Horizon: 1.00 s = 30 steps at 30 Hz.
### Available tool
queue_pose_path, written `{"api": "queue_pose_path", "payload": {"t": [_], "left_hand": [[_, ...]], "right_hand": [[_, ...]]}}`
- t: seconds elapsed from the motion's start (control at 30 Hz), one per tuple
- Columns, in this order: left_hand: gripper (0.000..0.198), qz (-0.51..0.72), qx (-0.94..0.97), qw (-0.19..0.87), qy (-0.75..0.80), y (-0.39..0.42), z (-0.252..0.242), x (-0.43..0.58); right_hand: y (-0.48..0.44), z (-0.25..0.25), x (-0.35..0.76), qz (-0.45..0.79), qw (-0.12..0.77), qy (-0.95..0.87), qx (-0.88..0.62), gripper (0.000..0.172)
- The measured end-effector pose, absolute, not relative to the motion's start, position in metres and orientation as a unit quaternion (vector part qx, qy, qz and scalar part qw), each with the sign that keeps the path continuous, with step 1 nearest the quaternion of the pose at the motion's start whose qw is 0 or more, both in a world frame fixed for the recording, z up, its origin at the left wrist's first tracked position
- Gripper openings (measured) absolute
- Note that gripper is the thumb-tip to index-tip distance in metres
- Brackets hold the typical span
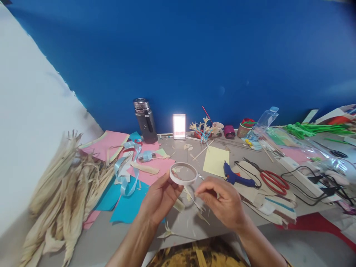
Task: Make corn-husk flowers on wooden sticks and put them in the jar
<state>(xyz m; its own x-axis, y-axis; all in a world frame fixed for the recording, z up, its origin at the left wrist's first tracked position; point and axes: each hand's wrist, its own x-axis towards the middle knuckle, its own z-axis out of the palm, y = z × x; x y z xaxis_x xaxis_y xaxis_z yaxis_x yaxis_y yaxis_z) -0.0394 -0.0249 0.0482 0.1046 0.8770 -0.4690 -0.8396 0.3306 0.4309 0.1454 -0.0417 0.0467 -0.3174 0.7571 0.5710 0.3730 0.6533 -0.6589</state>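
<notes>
My left hand (164, 194) is closed on the near left side of a white, ring-shaped roll of tape (183, 182), holding it above the table. Just right of the ring, my right hand (222, 202) has its thumb and fingertips pinched together. Whatever is between those fingertips is too small to make out. Under the hands lie pale strips of husk (179, 205) and thin scraps. A husk flower on a stem (168, 233) rests near the table's front edge.
Dried corn husks (63, 200) are heaped at left, beside blue paper (129, 207) and pale blue ribbon (118, 167). A dark flask (146, 124) stands behind. To the right lie a blue glue gun (236, 176), red-handled scissors (274, 181) and a power strip (302, 178) with black cables.
</notes>
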Motion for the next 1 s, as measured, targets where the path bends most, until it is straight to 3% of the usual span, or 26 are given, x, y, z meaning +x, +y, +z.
{"api": "queue_pose_path", "payload": {"t": [0.1, 0.2, 0.3, 0.5, 0.77, 1.0], "left_hand": [[0.015, 0.56, 0.076, 0.745, 0.354, -0.026, 0.05, -0.037], [0.013, 0.589, 0.089, 0.72, 0.356, -0.024, 0.052, -0.041], [0.014, 0.636, 0.08, 0.686, 0.345, -0.022, 0.052, -0.049], [0.014, 0.637, 0.072, 0.691, 0.333, -0.023, 0.052, -0.058], [0.011, 0.617, 0.044, 0.707, 0.344, -0.025, 0.056, -0.062], [0.015, 0.602, 0.062, 0.732, 0.312, -0.022, 0.067, -0.059]], "right_hand": [[-0.04, 0.051, 0.146, 0.201, 0.475, -0.775, -0.365, 0.022], [-0.043, 0.055, 0.147, 0.297, 0.473, -0.754, -0.345, 0.015], [-0.049, 0.054, 0.146, 0.385, 0.426, -0.761, -0.302, 0.024], [-0.059, 0.042, 0.136, 0.407, 0.343, -0.784, -0.32, 0.033], [-0.064, 0.035, 0.128, 0.4, 0.4, -0.767, -0.302, 0.053], [-0.057, 0.033, 0.125, 0.379, 0.396, -0.773, -0.319, 0.025]]}}
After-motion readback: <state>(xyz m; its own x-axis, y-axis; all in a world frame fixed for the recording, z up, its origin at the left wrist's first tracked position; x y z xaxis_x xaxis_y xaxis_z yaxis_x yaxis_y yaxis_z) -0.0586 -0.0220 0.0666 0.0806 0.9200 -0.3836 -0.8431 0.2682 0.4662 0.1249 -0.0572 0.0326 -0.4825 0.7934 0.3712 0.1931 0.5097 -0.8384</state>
